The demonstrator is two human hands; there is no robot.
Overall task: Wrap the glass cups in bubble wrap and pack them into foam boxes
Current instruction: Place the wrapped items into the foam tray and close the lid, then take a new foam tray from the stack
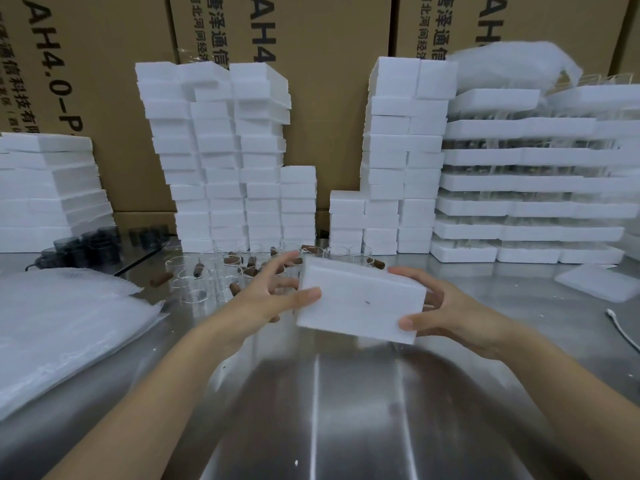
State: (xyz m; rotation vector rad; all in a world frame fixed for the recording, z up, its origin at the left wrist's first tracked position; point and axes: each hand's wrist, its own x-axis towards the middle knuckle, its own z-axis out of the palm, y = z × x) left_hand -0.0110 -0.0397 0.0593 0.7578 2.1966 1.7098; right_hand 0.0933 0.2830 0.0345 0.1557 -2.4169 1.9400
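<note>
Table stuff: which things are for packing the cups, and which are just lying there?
For the job:
- foam box, held by the left hand and the right hand
- clear glass cups
- bubble wrap pile
- foam box stacks

Just lying about:
- white cable
- cardboard cartons behind
</note>
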